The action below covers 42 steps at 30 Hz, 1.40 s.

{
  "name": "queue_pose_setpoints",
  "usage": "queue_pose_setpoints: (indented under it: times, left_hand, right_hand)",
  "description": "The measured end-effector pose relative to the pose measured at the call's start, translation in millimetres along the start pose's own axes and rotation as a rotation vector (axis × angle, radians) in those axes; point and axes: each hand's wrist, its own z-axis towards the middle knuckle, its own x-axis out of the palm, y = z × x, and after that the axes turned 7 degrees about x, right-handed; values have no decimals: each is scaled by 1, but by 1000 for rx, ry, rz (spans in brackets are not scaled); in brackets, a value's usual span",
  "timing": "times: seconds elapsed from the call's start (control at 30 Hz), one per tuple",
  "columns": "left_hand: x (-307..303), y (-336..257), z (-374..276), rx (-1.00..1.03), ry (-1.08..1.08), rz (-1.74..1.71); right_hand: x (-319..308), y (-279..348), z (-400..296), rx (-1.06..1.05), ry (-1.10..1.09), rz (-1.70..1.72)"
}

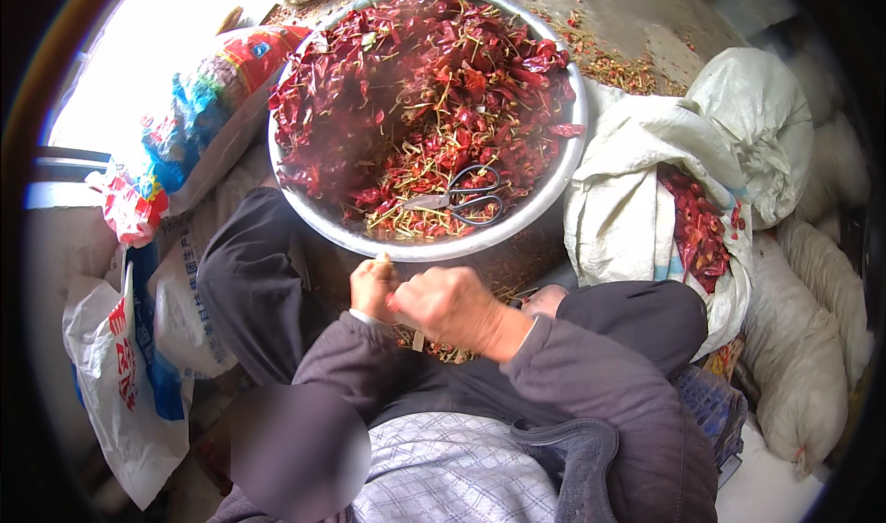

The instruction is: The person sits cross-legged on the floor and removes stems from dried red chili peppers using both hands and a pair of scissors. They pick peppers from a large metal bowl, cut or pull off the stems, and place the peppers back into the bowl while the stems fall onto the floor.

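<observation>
A large round metal basin [572, 170] full of dried red chili peppers [408, 59] and their stems stands before me. Black-handled scissors [453, 198] lie on the stems at its near side. Just below the basin's near rim, my left hand [374, 286] is closed, with a small yellowish tip sticking up from it. My right hand [453, 308] meets it from the right, fingers curled and somewhat blurred. A bit of red shows between the hands; whether it is a pepper piece is unclear, and the fingers hide most of it.
An open white woven sack [616, 198] with dried red peppers stands at the right, beside several full sacks [796, 357]. Plastic packaging [187, 129] and a white plastic bag [97, 336] are at the left. Stems and bits [616, 66] litter the floor.
</observation>
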Motion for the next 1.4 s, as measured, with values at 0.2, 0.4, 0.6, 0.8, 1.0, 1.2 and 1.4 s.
queue_pose_setpoints:
  times: [0.2, 0.4, 0.6, 0.8, 1.0, 1.2, 1.4]
  left_hand:
    - [-10, -27, 34, 514, 231, 1145]
    - [1, -28, 142, 978, 121, 1569]
    - [-19, -24, 177, 1010, 80, 1772]
    - [-17, -28, 160, 767, -27, 1125]
    - [8, -40, 84, 433, 194, 367]
    - [25, -31, 14, 264, 387, 92]
    - [34, -26, -16, 305, 370, 107]
  right_hand:
    - [12, 8, 12, 378, -80, 535]
    - [7, -27, 22, 719, -103, 722]
    - [1, -35, 23, 732, -163, 632]
    - [3, -34, 23, 774, -124, 611]
    - [4, -35, 22, 724, -147, 443]
    - [12, -44, 17, 671, -194, 480]
    - [23, -44, 8, 583, -147, 247]
